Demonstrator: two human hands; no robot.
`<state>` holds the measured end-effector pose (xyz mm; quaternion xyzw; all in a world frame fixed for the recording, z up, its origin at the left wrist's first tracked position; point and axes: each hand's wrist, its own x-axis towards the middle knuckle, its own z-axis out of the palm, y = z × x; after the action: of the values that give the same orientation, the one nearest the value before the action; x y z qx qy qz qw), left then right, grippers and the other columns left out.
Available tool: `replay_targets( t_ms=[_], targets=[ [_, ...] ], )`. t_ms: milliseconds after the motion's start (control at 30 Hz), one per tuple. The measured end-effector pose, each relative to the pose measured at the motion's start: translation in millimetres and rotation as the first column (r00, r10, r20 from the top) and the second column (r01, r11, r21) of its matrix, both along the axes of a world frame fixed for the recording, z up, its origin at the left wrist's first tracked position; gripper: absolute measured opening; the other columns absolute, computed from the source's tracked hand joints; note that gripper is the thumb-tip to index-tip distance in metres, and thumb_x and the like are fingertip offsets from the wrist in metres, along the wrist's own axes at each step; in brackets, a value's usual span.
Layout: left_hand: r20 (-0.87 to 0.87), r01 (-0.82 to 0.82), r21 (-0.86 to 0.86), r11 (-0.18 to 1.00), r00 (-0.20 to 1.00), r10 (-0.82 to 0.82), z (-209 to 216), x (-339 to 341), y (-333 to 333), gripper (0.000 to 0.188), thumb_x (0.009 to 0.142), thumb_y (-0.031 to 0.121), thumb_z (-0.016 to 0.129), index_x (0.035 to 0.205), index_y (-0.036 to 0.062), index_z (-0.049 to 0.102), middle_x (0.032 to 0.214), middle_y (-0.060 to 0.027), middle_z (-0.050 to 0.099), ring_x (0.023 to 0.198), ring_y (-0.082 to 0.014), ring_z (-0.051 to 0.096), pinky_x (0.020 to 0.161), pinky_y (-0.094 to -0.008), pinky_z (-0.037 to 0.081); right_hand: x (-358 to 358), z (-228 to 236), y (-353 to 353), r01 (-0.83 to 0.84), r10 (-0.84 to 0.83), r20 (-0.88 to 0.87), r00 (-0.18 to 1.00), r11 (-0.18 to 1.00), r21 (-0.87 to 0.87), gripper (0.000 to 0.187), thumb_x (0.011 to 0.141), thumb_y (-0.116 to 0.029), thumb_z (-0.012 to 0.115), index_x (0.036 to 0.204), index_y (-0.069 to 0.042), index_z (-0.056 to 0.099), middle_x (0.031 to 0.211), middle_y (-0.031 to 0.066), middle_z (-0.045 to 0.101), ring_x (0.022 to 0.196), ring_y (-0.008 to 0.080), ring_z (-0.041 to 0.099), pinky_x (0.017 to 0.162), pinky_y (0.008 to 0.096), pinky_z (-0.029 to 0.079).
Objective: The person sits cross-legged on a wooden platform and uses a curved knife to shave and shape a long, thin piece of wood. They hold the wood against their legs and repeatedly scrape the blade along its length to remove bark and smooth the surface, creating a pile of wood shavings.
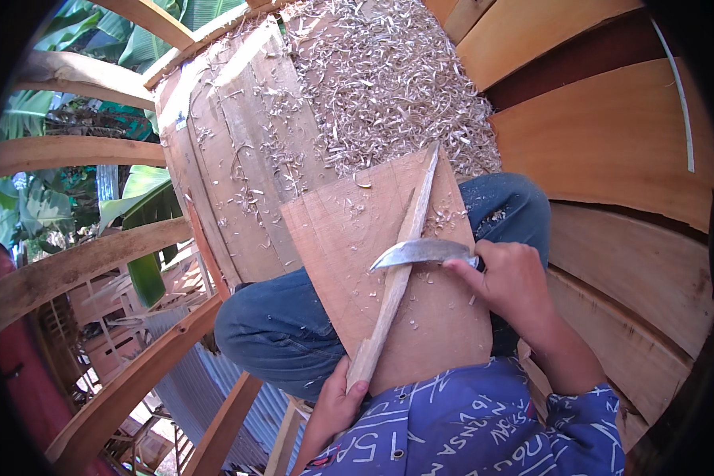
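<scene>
A long, roughly split wooden stick (395, 295) slants across a flat wooden board (333, 230) that rests on my lap. Around the stick's near, thicker end my left hand (339, 404) is closed. My right hand (509, 279) grips a knife (422, 252) with a broad curved blade, the thumb lying along the blade's base. The blade crosses over the middle of the stick, its tip pointing left. Most of the knife's handle is hidden in my right fist. Small shavings lie on the board beside the stick.
A thick heap of curled wood shavings (389, 79) covers the floor ahead, thinning over the planks (254, 119) at left. Wooden rails (87, 250) run along the left side, with banana leaves beyond. A plank wall (603, 127) rises close on my right.
</scene>
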<state>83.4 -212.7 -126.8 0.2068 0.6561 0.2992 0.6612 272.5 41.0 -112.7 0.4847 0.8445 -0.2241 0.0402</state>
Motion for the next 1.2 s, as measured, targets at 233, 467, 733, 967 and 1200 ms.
replay_targets(
  t_ms=[233,467,733,967,1200],
  targets=[
    [0.033,-0.002,0.016,1.000,0.999,0.001,-2,-2,-1,0.052,0.091,0.038,0.052,0.117,-0.0060,0.046,0.086,-0.0125,0.055,0.080,-0.0178,0.052,0.073,-0.0322,0.044,1,12,-6,-0.079,0.077,-0.024,0.997,0.986,-0.144,0.059,0.083,-0.055,0.060,0.061,0.000,0.060,0.057,0.0186,0.058,0.056,0.0357,0.061,0.052,0.0434,0.049],
    [0.090,0.006,0.010,1.000,0.996,-0.006,-5,-5,-8,0.050,0.093,0.038,0.052,0.115,-0.0062,0.046,0.087,-0.0123,0.052,0.082,-0.0164,0.049,0.073,-0.0306,0.043,-5,3,-18,-0.110,0.104,-0.081,0.991,0.992,-0.066,0.054,0.081,-0.054,0.063,0.061,-0.003,0.060,0.054,0.0134,0.057,0.051,0.0305,0.061,0.048,0.0397,0.048],
    [0.084,-0.019,-0.013,1.000,0.996,0.020,-4,0,-14,0.045,0.092,0.038,0.052,0.108,-0.0042,0.048,0.081,-0.0105,0.051,0.077,-0.0169,0.049,0.072,-0.0310,0.043,17,-1,31,0.173,-0.178,0.014,0.984,0.967,0.185,0.053,0.083,-0.052,0.062,0.062,-0.003,0.058,0.056,0.0149,0.057,0.053,0.0330,0.060,0.050,0.0393,0.048],
    [0.013,-0.034,0.011,0.999,0.999,0.034,3,4,-3,0.042,0.091,0.037,0.053,0.103,-0.0028,0.048,0.077,-0.0117,0.050,0.073,-0.0174,0.048,0.068,-0.0323,0.043,-6,12,-27,-0.150,0.149,-0.012,0.989,0.981,-0.122,0.046,0.078,-0.046,0.069,0.064,-0.003,0.061,0.060,0.0142,0.059,0.054,0.0306,0.060,0.049,0.0388,0.046],
    [0.008,-0.034,-0.003,0.999,0.999,0.034,2,6,-9,0.041,0.091,0.036,0.053,0.105,-0.0027,0.048,0.078,-0.0130,0.052,0.074,-0.0180,0.050,0.069,-0.0321,0.043,13,-10,24,0.078,-0.094,0.054,0.994,0.967,0.242,0.054,0.080,-0.053,0.065,0.060,-0.003,0.058,0.055,0.0137,0.057,0.053,0.0306,0.061,0.049,0.0388,0.047]
  ],
)
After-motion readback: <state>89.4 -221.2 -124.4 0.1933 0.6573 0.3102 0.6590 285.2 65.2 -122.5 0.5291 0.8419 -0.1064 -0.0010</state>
